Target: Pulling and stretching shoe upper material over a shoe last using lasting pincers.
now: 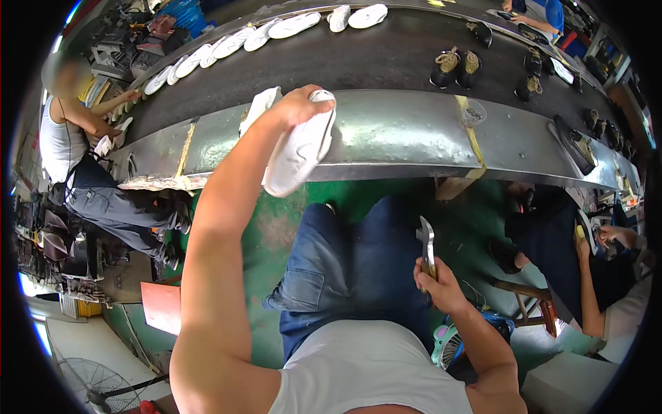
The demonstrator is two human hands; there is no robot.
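Note:
My left hand (303, 107) is closed round one end of a white shoe (298, 155), its fingers over the top. The shoe hangs tilted over the near edge of the metal bench, its other end pointing down toward me. Just behind my wrist a second white shoe (261, 107) rests on the metal ledge, partly covered by my arm. My right hand (438, 284) grips the handles of metal pincers (427, 240) beside my right thigh. Their head points up and away from me, well apart from the shoe.
White shoes (295, 25) line the far side of a dark conveyor belt (372, 58). Dark shoes (456, 67) stand farther right. A clear cup (474, 112) sits on the metal ledge (400, 131). Co-workers sit at left (65, 138) and right (586, 255). A small fan (447, 345) is beside me.

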